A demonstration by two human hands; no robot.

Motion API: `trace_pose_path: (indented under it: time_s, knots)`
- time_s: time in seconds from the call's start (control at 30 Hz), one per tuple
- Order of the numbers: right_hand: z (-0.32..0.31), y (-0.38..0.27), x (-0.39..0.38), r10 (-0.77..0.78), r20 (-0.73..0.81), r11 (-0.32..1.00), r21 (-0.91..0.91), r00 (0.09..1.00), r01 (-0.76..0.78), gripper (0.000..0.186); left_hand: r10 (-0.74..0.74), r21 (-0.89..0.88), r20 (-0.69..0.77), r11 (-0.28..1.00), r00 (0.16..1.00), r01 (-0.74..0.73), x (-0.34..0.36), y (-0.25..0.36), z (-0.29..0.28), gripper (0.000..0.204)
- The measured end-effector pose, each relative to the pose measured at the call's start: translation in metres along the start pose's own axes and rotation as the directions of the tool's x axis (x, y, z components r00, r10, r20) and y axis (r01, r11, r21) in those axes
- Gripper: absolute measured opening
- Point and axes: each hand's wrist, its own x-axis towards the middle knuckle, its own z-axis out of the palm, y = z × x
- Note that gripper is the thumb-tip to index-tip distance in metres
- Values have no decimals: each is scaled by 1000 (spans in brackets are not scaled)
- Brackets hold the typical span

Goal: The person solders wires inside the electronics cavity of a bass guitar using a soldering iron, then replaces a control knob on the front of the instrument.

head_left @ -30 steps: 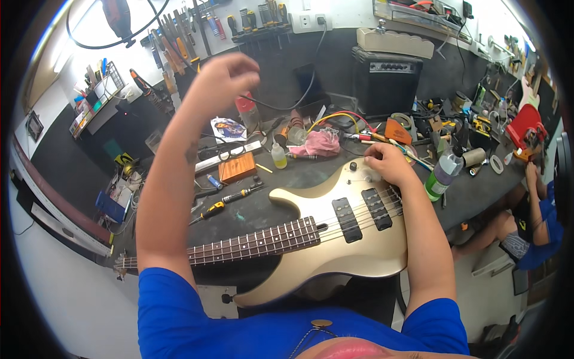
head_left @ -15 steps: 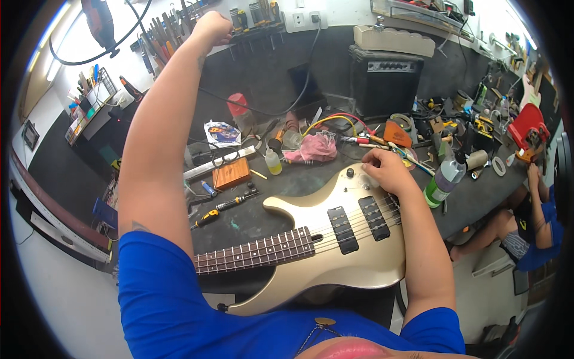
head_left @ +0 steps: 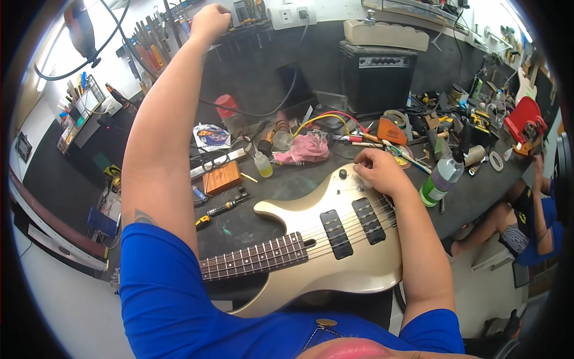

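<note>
My left hand (head_left: pixel 210 23) is raised to the tool rack (head_left: pixel 254 15) on the wall, fingers curled; what they hold, if anything, is hidden. My right hand (head_left: pixel 378 170) rests on the upper right of a gold bass guitar (head_left: pixel 290 287), its curled fingertips by the control knobs; what they grip, if anything, is unclear. The bass lies across the dark bench (head_left: pixel 236 212), its dark fretted neck running left under my left arm. A spray bottle with green liquid (head_left: pixel 440 182) stands just right of my right hand.
An amplifier (head_left: pixel 378 84), pink rag (head_left: pixel 305 148), small yellow-liquid bottle (head_left: pixel 262 164), wooden block (head_left: pixel 221 178) and scattered tools (head_left: pixel 221 208) crowd the bench. Cables hang across the back. At the right, another person (head_left: pixel 532 224) in blue sits with hands near a red object (head_left: pixel 520 122).
My left hand has risen from above the bench to the wall rack. My right hand stays by the knobs, shifted slightly in view, as the whole scene has moved a little.
</note>
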Motion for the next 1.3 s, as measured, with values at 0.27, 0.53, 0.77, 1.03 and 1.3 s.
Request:
trace_pose_path:
  time_s: [0.27,0.53,0.77,1.03,1.3]
  knots:
    - [5,1,4,-62,0,998,-21,998,62,24,216,158,-116,968,969,-197,18,38,36,35]
    - [4,-6,2,-32,38,996,-87,999,35,25,293,103,-193,955,937,-277,35,41,50,36]
    - [-2,-9,-3,-41,60,993,-105,997,47,27,281,153,-112,953,953,-263,62,50,43,39]
    - [-8,-8,-8,-75,102,979,-183,992,92,33,315,225,-43,928,948,-298,78,63,50,43]
    - [-8,-15,-13,-82,66,972,-215,994,94,35,315,269,-22,916,949,-297,99,73,45,47]
